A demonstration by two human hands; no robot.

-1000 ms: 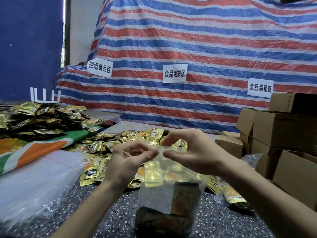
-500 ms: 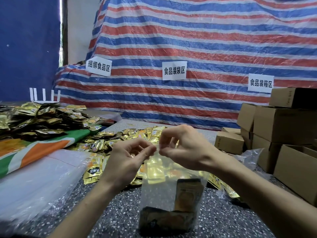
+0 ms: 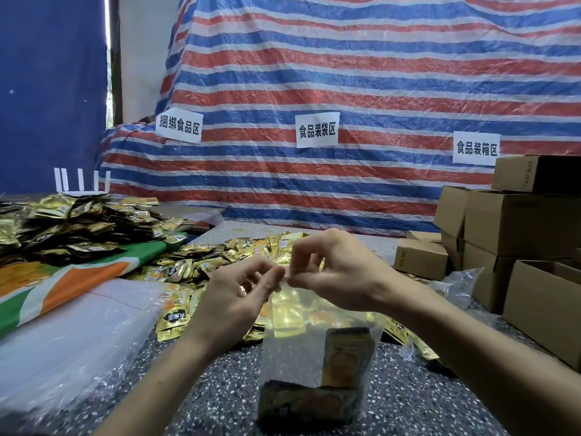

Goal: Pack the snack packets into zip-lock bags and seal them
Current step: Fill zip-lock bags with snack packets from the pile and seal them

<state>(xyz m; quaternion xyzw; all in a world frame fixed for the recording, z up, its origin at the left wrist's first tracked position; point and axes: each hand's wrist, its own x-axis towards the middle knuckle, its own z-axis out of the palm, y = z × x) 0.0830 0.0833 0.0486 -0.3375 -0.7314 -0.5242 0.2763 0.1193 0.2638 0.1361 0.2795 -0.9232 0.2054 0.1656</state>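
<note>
Zip-lock bag [image 3: 295,347] is being held upright at front centre, bottom resting on the speckled table [image 3: 204,382]. Its top edge is being pinched by both hands, thumb against forefinger. Left hand [image 3: 239,297] is gripping the rim just left of the middle; right hand [image 3: 333,272] is gripping it just right of that, so the two pinches are almost touching. The other fingers of both hands are being kept loosely curled above the rim. Whether the zip strip is closed cannot be told.

Two snack packets are being carried inside the bag: a dark packet [image 3: 308,404] lying flat along the bottom, and a gold packet [image 3: 347,357] standing upright above it on the right side.

A spread of loose gold packets [image 3: 220,262] is lying on the table just behind the hands. A bigger packet heap [image 3: 78,225] is being borne on a green-and-orange sheet [image 3: 78,272] at left. Clear plastic bags [image 3: 69,335] are stacked near the left forearm. Cardboard boxes [image 3: 518,228] are piled at right. A striped tarp [image 3: 345,73] with white paper labels [image 3: 317,129] is hanging behind.
</note>
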